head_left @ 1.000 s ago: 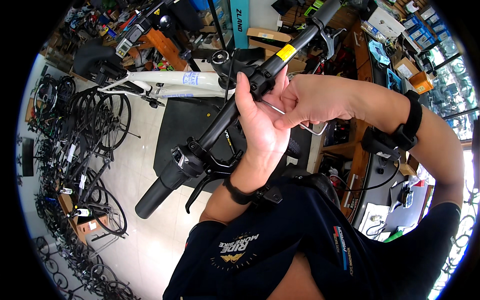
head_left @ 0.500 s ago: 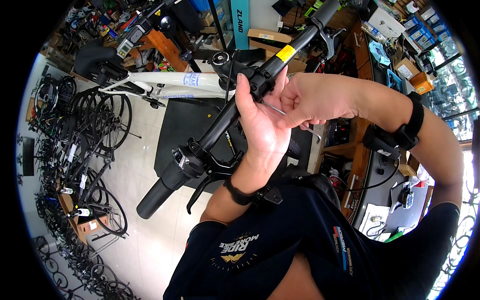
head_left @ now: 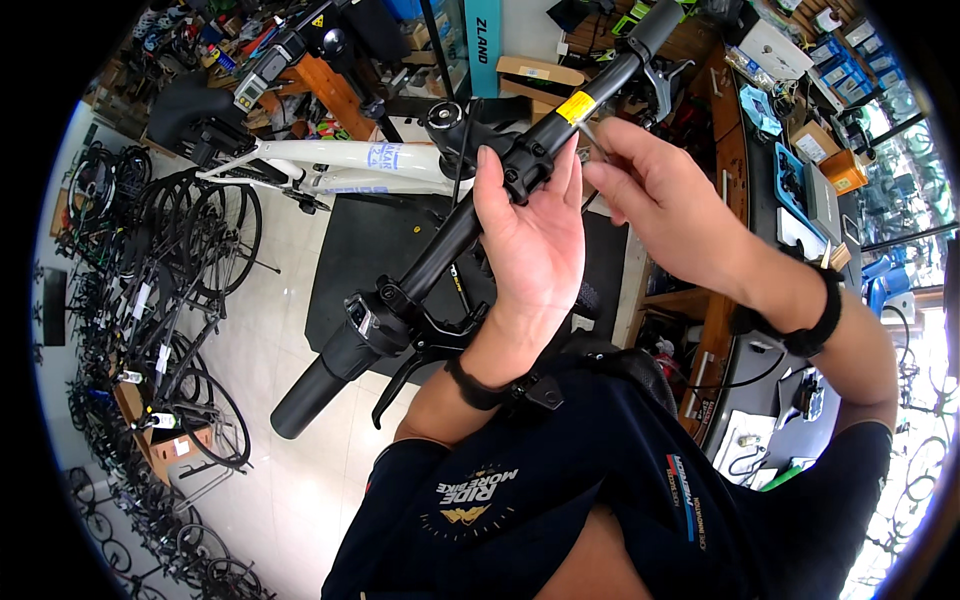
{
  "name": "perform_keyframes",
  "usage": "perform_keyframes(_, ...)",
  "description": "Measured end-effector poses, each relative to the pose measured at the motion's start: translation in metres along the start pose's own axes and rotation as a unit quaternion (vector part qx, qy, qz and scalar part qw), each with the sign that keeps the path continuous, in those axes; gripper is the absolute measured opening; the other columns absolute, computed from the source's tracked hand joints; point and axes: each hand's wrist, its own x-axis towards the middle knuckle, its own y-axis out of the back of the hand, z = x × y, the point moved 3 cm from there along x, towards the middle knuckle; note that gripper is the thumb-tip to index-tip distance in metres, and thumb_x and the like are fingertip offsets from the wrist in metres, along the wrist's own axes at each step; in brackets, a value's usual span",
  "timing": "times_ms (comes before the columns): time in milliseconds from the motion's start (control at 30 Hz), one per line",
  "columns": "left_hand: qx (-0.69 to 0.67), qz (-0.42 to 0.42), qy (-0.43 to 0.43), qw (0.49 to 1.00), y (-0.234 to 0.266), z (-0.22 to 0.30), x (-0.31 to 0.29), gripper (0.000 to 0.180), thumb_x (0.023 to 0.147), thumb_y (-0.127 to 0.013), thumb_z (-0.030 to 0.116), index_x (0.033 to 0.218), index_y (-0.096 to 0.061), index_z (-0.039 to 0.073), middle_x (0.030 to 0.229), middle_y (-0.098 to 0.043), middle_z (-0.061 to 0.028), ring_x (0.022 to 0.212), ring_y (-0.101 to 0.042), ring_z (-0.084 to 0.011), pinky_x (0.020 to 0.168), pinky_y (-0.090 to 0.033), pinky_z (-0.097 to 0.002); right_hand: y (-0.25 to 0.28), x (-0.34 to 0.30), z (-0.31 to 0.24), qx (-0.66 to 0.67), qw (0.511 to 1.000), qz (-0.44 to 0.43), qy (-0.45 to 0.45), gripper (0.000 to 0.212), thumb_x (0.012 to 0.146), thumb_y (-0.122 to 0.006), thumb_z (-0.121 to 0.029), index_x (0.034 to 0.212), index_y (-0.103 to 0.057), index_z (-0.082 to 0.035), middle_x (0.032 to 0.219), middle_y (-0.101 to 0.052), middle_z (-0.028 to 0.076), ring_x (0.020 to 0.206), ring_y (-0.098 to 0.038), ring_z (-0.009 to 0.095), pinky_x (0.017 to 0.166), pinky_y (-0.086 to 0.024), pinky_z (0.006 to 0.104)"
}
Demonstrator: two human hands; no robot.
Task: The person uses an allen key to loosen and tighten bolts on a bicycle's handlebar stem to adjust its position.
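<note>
A black bicycle handlebar (head_left: 437, 250) runs diagonally, clamped by the stem (head_left: 524, 165) of a white bike frame (head_left: 350, 165). My left hand (head_left: 537, 250) cups the stem clamp from the near side, its thumb left of the clamp and its fingers right of it, partly hidden behind. Just right of the clamp, my right hand (head_left: 650, 185) is closed in a pinch on a thin metal hex key (head_left: 592, 138). Only a short piece of the key shows, close to the bar's yellow label (head_left: 576, 107). Whether its tip sits in a bolt cannot be seen.
Toward the near left end of the bar are a grip (head_left: 315, 395) and a brake lever (head_left: 395, 390). Beneath lies a dark mat (head_left: 360, 260). A workbench (head_left: 750, 370) with tools and boxes stands right; many bicycles (head_left: 200, 290) line the left side.
My right hand has moved up and right with the hex key, away from the front of the clamp toward the bar's yellow label. My left hand stays at the stem.
</note>
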Motion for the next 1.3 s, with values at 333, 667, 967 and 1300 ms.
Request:
perform_keyframes(333, 0.067, -0.014, 0.066, 0.995, -0.002, -0.002, -0.004, 0.055, 0.097, -0.042, 0.058, 0.114, -0.06, 0.009, 0.109, -0.061, -0.0044, 0.106, -0.054, -0.0143, 0.1, -0.04, -0.0309, -0.037, 0.004, -0.001, -0.114, 0.98, 0.158, 0.04, 0.052, 0.071, -0.08, -0.026, 0.105, -0.057, 0.005, 0.09, -0.062, 0.015, 0.086, -0.063, 0.027, 0.076, -0.052, 0.0353)
perform_keyframes(667, 0.071, 0.005, 0.046, 0.996, -0.001, 0.0, -0.005, 0.055, 0.099, -0.039, 0.058, 0.11, -0.061, 0.01, 0.096, -0.061, -0.0012, 0.087, -0.057, -0.0125, 0.08, -0.047, -0.0299, -0.043, 0.012, 0.002, -0.148, 0.964, 0.194, 0.11, 0.041, 0.069, -0.08, -0.025, 0.088, -0.059, 0.005, 0.082, -0.061, 0.017, 0.073, -0.063, 0.032, 0.066, -0.053, 0.0374)
perform_keyframes(967, 0.091, 0.011, 0.011, 0.996, -0.002, -0.004, -0.009, 0.052, 0.098, -0.041, 0.058, 0.112, -0.061, 0.012, 0.099, -0.063, -0.0003, 0.089, -0.059, -0.0123, 0.081, -0.046, -0.0294, -0.034, 0.006, 0.005, -0.135, 0.962, 0.187, 0.147, 0.04, 0.066, -0.081, -0.023, 0.083, -0.057, 0.005, 0.076, -0.059, 0.016, 0.066, -0.061, 0.03, 0.061, -0.051, 0.0363)
perform_keyframes(1300, 0.113, 0.024, -0.004, 0.993, 0.007, -0.004, -0.007, 0.049, 0.099, -0.042, 0.055, 0.107, -0.062, 0.011, 0.096, -0.065, -0.0007, 0.09, -0.06, -0.0128, 0.085, -0.047, -0.0299, -0.019, 0.003, 0.002, -0.121, 0.972, 0.162, 0.116, 0.04, 0.067, -0.076, -0.026, 0.08, -0.058, 0.007, 0.078, -0.06, 0.021, 0.068, -0.064, 0.037, 0.063, -0.054, 0.0415)
